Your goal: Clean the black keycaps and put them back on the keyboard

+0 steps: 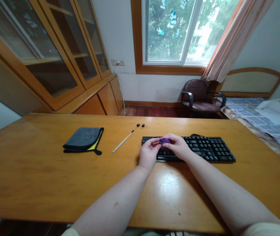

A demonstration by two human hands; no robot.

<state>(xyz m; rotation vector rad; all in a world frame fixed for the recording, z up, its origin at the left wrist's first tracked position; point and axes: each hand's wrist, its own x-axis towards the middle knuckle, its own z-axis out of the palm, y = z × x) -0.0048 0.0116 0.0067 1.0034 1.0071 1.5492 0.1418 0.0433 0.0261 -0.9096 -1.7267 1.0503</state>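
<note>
Above the left part of a black keyboard (213, 149), both hands are close together. My left hand (151, 151) pinches a small dark piece (160, 142) that looks like a keycap, mostly covered by the fingertips. My right hand (178, 146) is closed on a soft purple lump (165, 141), pressed against that dark piece; whether it is cloth or putty, I cannot tell. Beyond the keyboard, two black keycaps (140, 125) lie on the table. A toothbrush (123, 141) with a pale handle and dark bristles rests left of the keyboard.
A folded grey cloth (83, 139) with yellow lining and black edging lies on the left of the wooden table (56, 183). Past the table's far edge stand a swivel chair (200, 95) and a bed (265, 108). A glass-door cabinet (63, 42) rises at the left.
</note>
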